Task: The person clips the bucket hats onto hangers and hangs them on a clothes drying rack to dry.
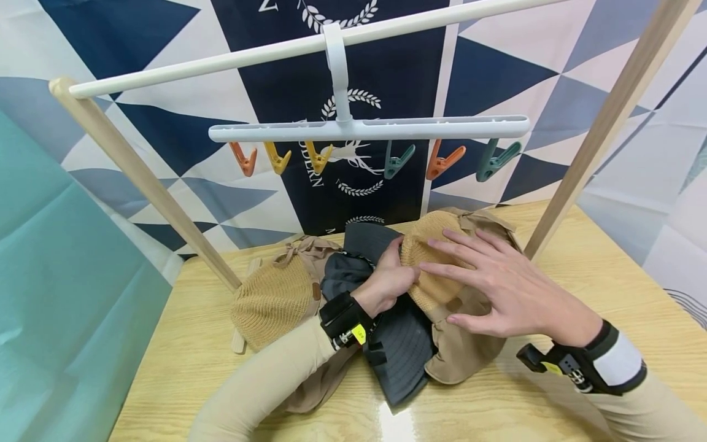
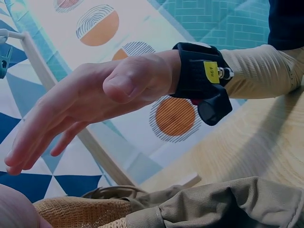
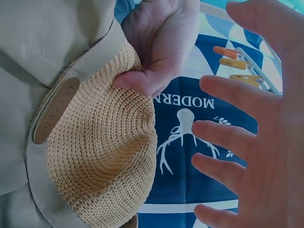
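In the head view, my left hand [image 1: 388, 279] pinches the woven crown of a tan sun hat [image 1: 424, 247] with a beige fabric brim. The right wrist view shows the left thumb pressed on the weave of that crown, beside a small leather label [image 3: 57, 110] on the band. My right hand [image 1: 499, 285] hovers over the same hat, its fingers spread and holding nothing. Under my left wrist lies a dark grey hat [image 1: 400, 347] with a stitched brim. Farther left rests a second tan woven hat [image 1: 273, 304] with a bow, partly covered by my left forearm.
Above the hats, a white hanger [image 1: 364, 129] with several orange, yellow and green clips [image 1: 440, 161] hangs from a white rod [image 1: 248, 56]. Wooden posts [image 1: 151, 184] carry the rod at both sides. A patterned cloth backs the wooden table [image 1: 166, 362].
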`<state>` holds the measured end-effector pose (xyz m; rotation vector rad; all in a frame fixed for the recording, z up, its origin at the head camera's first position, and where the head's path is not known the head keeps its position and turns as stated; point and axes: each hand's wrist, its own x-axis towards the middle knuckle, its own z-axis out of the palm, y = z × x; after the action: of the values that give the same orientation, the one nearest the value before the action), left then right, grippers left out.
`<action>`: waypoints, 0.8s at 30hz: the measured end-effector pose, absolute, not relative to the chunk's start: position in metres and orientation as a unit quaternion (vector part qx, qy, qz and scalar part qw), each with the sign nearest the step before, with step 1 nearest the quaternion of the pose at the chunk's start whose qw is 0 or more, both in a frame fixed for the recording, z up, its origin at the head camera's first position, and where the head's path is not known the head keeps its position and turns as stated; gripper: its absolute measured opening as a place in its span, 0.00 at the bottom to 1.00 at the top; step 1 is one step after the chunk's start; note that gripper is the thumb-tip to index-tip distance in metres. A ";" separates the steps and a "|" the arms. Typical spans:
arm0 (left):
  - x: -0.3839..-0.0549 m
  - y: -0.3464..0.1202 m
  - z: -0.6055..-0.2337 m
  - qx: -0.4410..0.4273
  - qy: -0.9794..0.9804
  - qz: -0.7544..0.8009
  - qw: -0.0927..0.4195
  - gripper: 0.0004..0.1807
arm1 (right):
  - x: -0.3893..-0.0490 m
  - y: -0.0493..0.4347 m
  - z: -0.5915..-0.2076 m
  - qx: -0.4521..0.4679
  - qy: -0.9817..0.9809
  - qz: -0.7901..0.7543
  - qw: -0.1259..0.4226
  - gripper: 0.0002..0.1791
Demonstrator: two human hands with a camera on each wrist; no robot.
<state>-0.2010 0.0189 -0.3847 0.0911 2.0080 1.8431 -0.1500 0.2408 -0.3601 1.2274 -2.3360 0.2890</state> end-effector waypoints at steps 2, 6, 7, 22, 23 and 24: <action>-0.200 0.019 -0.384 0.033 0.719 0.661 0.210 0.50 | -0.150 0.241 -0.360 0.448 -0.854 0.107 0.241 0.41; -0.200 0.019 -0.384 0.031 0.714 0.667 0.210 0.48 | -0.149 0.241 -0.360 0.447 -0.855 0.108 0.239 0.41; -0.201 0.018 -0.384 0.031 0.713 0.668 0.210 0.47 | -0.149 0.241 -0.360 0.447 -0.855 0.108 0.240 0.41; -0.204 0.006 -0.379 0.052 0.683 0.694 0.220 0.45 | -0.149 0.242 -0.360 0.450 -0.854 0.104 0.239 0.41; -0.204 0.005 -0.379 0.054 0.682 0.695 0.221 0.45 | -0.149 0.242 -0.360 0.449 -0.855 0.104 0.239 0.41; -0.204 0.005 -0.379 0.057 0.681 0.696 0.220 0.45 | -0.149 0.242 -0.360 0.449 -0.855 0.103 0.239 0.41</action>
<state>-0.2043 0.0046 -0.3786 0.1578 1.8835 1.9260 -0.1490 0.2421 -0.3598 1.2298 -2.3416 0.2825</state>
